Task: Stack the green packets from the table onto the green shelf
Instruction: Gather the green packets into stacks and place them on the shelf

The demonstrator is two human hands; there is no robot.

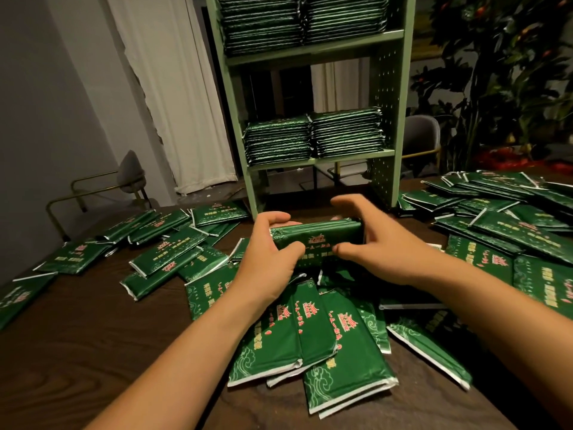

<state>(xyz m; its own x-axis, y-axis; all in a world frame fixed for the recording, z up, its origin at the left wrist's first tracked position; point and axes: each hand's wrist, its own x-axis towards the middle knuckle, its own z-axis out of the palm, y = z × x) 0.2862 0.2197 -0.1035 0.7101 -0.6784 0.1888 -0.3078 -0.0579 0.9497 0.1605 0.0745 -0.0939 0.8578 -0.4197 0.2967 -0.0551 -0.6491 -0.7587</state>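
A small bundle of green packets [316,238] is held between both hands above the table's middle. My left hand [269,256] grips its left end and my right hand [375,243] grips its right end, fingers curled over the top edge. Right behind stands the green shelf [389,97]. Its middle level carries two side-by-side stacks of packets [313,139], and the level above is packed full [304,20]. Many loose green packets [313,333] lie scattered on the dark wooden table [77,352] below my hands.
More loose packets spread to the left [167,243] and pile up at the right [511,231]. A chair [124,181] stands behind the table at left, another chair [421,141] at right of the shelf. A white curtain [173,88] and dark foliage [502,72] fill the background.
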